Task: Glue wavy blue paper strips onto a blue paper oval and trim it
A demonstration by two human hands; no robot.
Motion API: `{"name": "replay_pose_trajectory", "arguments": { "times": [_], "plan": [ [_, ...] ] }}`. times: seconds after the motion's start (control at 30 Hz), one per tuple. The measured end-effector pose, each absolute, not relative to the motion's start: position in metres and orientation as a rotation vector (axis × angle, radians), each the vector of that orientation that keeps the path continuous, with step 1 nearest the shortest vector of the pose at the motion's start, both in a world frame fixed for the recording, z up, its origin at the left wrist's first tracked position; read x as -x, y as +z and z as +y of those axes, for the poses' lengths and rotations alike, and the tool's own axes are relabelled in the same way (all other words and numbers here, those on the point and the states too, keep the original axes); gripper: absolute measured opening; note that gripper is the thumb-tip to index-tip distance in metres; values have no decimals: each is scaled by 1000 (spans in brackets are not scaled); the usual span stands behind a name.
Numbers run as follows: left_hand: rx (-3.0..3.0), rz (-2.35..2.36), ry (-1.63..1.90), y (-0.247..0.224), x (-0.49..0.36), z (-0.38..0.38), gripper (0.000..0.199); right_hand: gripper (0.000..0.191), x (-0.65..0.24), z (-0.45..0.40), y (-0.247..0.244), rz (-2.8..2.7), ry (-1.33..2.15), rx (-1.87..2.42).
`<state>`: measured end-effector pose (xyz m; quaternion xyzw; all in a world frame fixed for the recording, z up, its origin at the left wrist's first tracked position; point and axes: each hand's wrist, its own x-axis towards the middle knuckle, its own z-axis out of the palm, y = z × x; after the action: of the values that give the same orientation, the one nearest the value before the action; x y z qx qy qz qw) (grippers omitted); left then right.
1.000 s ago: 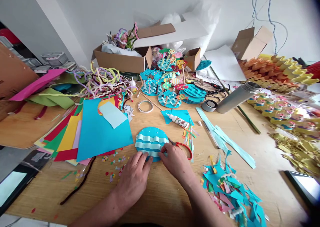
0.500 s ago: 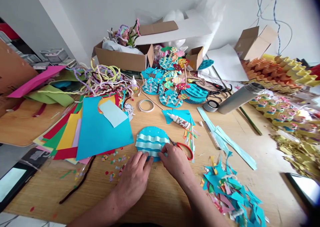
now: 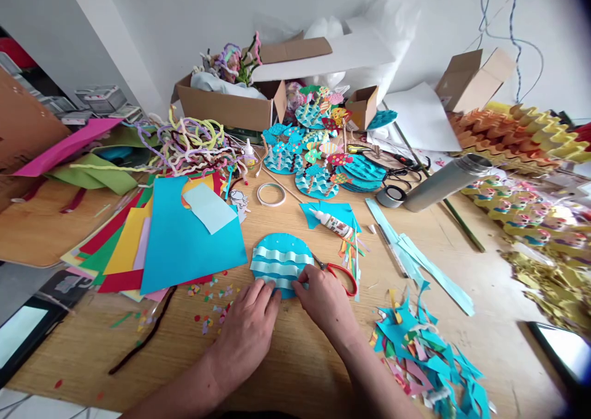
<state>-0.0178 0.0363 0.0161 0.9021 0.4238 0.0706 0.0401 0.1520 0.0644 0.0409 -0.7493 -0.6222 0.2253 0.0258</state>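
A blue paper disc (image 3: pixel 282 241) lies on the table, crossed by several wavy light-blue paper strips (image 3: pixel 281 269). At its lower left edge, my left hand (image 3: pixel 249 320) has its fingers pressed together on the end of the lowest strip, thumb close beside them. My right hand (image 3: pixel 325 302) pinches that strip's other end at the disc's right edge. Fingers partly cover this lowest strip. Scissors with red handles (image 3: pixel 342 279) lie just beyond my right hand. Behind the disc, a white glue bottle (image 3: pixel 333 223) rests on a blue paper scrap (image 3: pixel 346 211).
Coloured paper sheets (image 3: pixel 194 247) are stacked at left. Blue paper offcuts (image 3: pixel 434 357) pile up at front right, near light-blue strips (image 3: pixel 436 271). A steel flask (image 3: pixel 446 183), tape roll (image 3: pixel 271 194) and finished-looking fish decorations (image 3: pixel 318 182) stand farther back. Cardboard box (image 3: pixel 226 105) behind.
Both hands stay at the disc's lower edge with barely any movement. The view has shifted very slightly.
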Motion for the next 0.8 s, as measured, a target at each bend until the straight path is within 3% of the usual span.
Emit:
{"name": "replay_pose_trajectory", "arguments": {
  "times": [0.37, 0.6, 0.8],
  "plan": [
    [-2793, 1311, 184, 16, 16, 35, 29, 13, -151, 65, 43, -1960, 693, 2324],
    [-2847, 1325, 60, 17, 13, 32, 56, 10, -152, 63, 43, -1966, 680, 2323],
    [-2805, 1399, 32, 19, 5, 30, 59, 13, -151, 62, 42, -1935, 646, 2329]
  ]
}}
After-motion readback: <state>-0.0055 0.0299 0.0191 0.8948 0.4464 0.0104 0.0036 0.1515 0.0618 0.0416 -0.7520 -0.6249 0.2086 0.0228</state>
